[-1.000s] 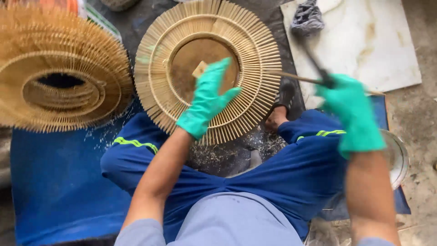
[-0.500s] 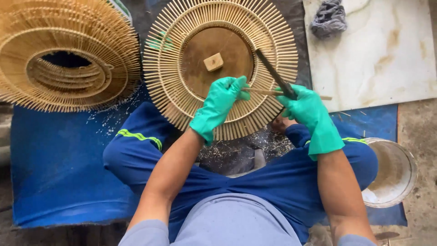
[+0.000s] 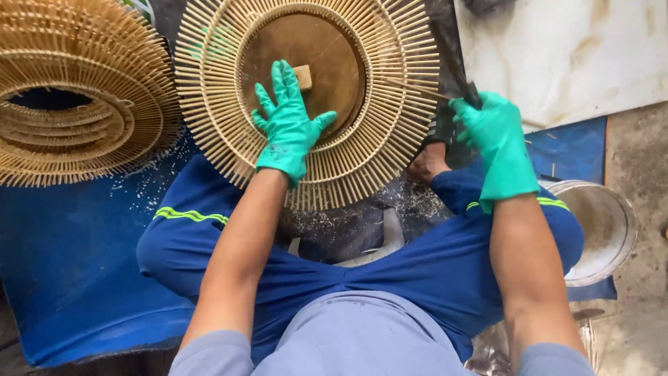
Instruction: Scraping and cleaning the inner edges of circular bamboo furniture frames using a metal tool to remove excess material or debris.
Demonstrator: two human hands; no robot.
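We are sitting cross-legged, our left hand [image 3: 289,125] lying spread and flat on the round bamboo-slat frame [image 3: 390,132] before our knees. Our right hand [image 3: 495,132] is closing around a dark blade [image 3: 449,59] at the frame's right edge. Swinging loosely there could be splitting slats or glancing toward our bare foot [image 3: 426,166].

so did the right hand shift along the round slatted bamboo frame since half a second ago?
Yes. The right hand went from over the round slatted bamboo frame out to its right edge, toward the white slab.
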